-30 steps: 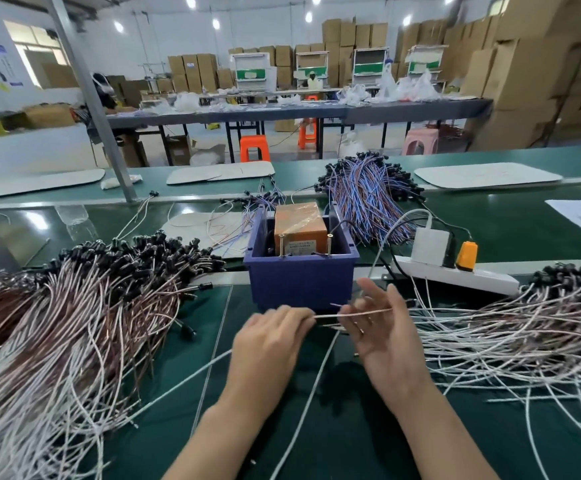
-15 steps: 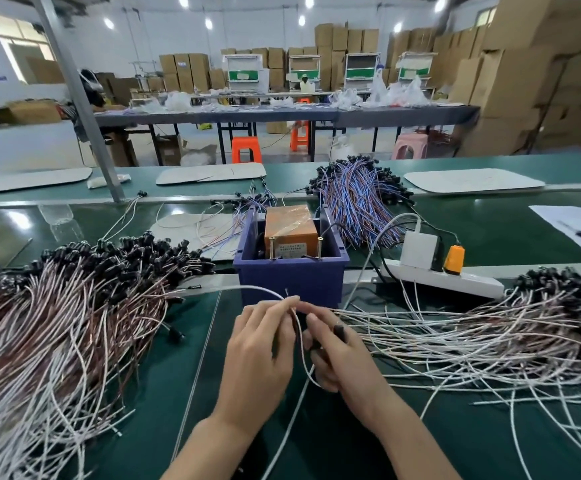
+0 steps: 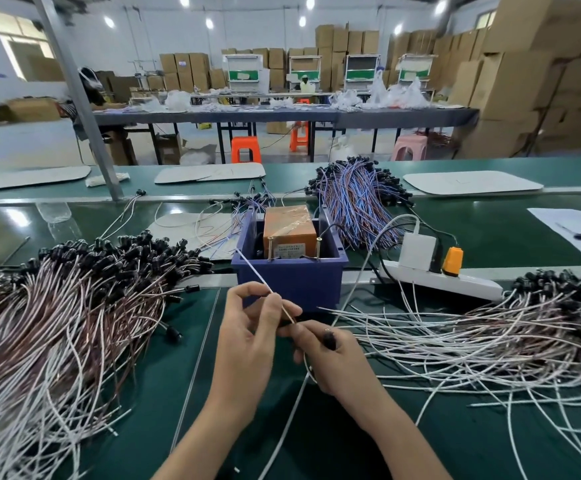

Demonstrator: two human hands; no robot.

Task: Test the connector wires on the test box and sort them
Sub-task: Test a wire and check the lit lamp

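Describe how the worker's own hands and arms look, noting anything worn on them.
The left hand and the right hand are bare: no gloves, rings or bands show. Both forearms run uncovered to the picture's lower edge, with no sleeve, watch or marking in view.

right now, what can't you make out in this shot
Head view only:
- Test box label: too small to read.
- Connector: mostly covered by the right hand.
- Left wire pile: cut off by the left edge.
- Bin bottom: hidden by its front wall.
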